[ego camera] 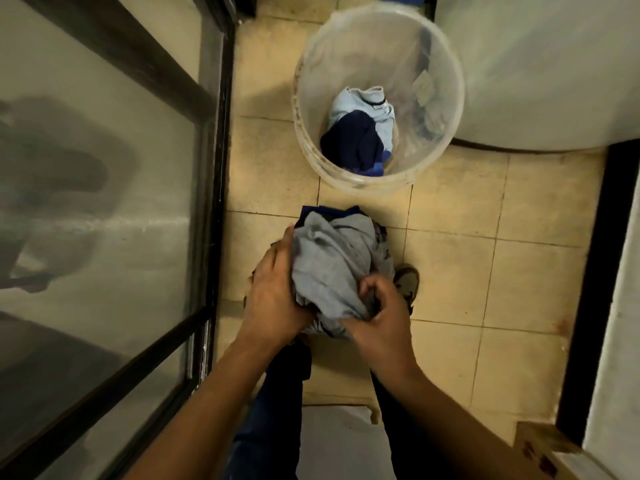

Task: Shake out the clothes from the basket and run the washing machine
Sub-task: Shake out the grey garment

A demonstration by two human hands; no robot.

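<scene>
A bundle of clothes (332, 258), grey cloth on top with dark blue pieces beneath, is held above the tiled floor. My left hand (277, 289) presses flat against the bundle's left side. My right hand (377, 306) pinches the grey cloth at its lower right. A translucent round basket (301, 98) stands on the floor just beyond, with a pale blue garment (363, 109) and a navy garment (349, 143) lying in its bottom. The white rounded body at the upper right looks like the washing machine (547, 71); its lid and controls are out of view.
A dark-framed frosted glass door (104, 188) runs along the left. A dark door frame (588, 271) and a white wall close the right side. A cardboard box (543, 452) sits at the lower right. My shoe (408, 278) and dark trouser legs are below the bundle.
</scene>
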